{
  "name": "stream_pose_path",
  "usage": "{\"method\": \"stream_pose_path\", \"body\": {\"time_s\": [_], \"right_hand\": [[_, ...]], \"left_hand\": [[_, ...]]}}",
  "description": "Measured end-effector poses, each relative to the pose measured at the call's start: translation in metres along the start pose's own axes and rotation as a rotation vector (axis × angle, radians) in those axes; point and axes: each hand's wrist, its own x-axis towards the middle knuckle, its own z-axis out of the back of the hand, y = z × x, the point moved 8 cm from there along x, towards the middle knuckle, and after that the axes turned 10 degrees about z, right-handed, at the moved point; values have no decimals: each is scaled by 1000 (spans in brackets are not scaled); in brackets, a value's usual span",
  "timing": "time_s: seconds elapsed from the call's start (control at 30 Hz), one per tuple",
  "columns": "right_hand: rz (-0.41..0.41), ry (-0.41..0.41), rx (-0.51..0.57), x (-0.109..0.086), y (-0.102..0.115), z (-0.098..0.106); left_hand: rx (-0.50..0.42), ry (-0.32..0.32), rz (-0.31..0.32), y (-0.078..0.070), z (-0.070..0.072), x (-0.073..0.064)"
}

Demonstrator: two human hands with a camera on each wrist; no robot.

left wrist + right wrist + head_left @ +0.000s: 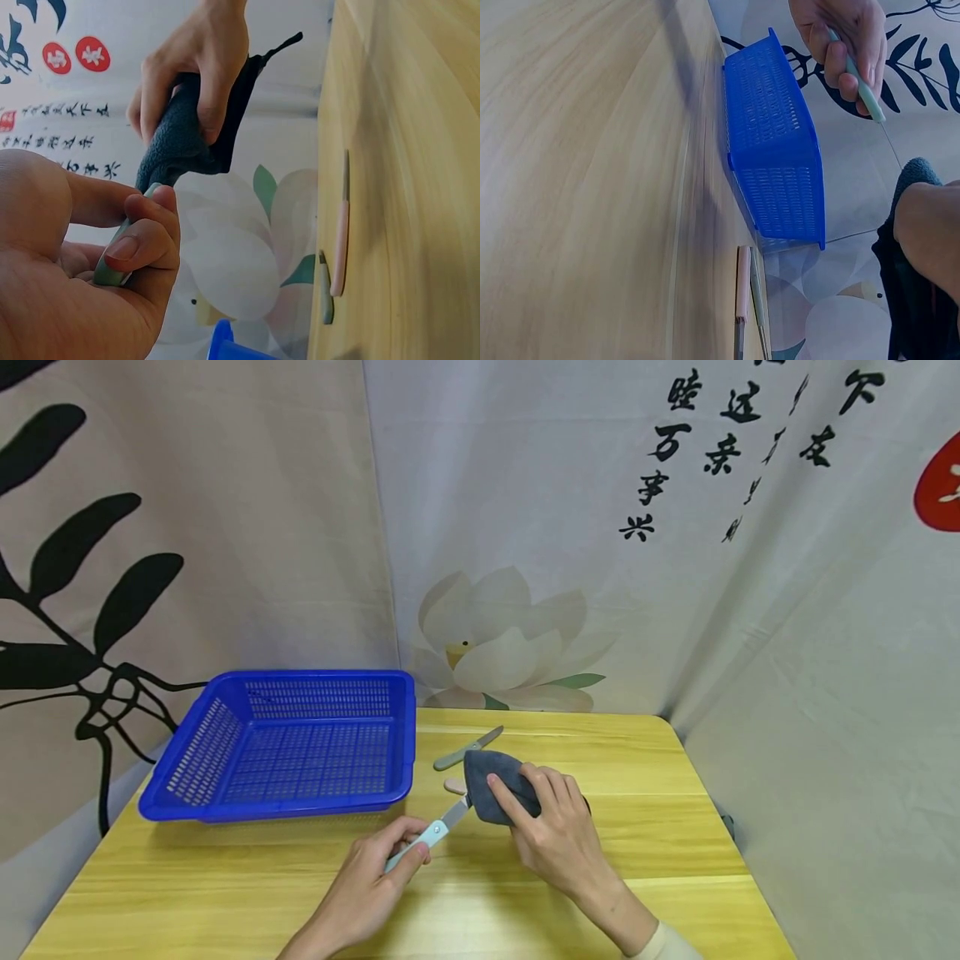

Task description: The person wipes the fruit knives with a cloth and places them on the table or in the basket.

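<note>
In the head view, my left hand [360, 885] holds a small knife by its pale mint handle [431, 835], fingers and thumb curled round it. The knife points up and to the right, and its bare blade [456, 812] runs up to the edge of a dark grey-blue cloth [491, 789]. My right hand [558, 835] grips that cloth from the right, with the index finger along it. The blade's tip is hidden at the cloth. From the left wrist view, the cloth [169, 150] hangs above the table, bunched between fingers and thumb, with a thin dark cord at its end.
Beyond the hands lie two more knives on the wooden table [637, 793]: one with a grey-green handle [452, 760], one with a pink handle [341, 247], partly hidden by the cloth in the head view. A blue plastic basket [300, 812] stands at the left. Printed curtains [525, 510] hang behind.
</note>
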Motion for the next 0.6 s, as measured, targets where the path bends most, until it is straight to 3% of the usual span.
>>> {"method": "stream_pose_path", "body": {"time_s": [0.43, 0.6], "right_hand": [[-35, 15, -12, -6, -10, -5], [-55, 58, -21, -10, -16, -10]], "left_hand": [[-14, 6, -26, 3, -1, -1], [-37, 30, -59, 3, 0, -2]]}}
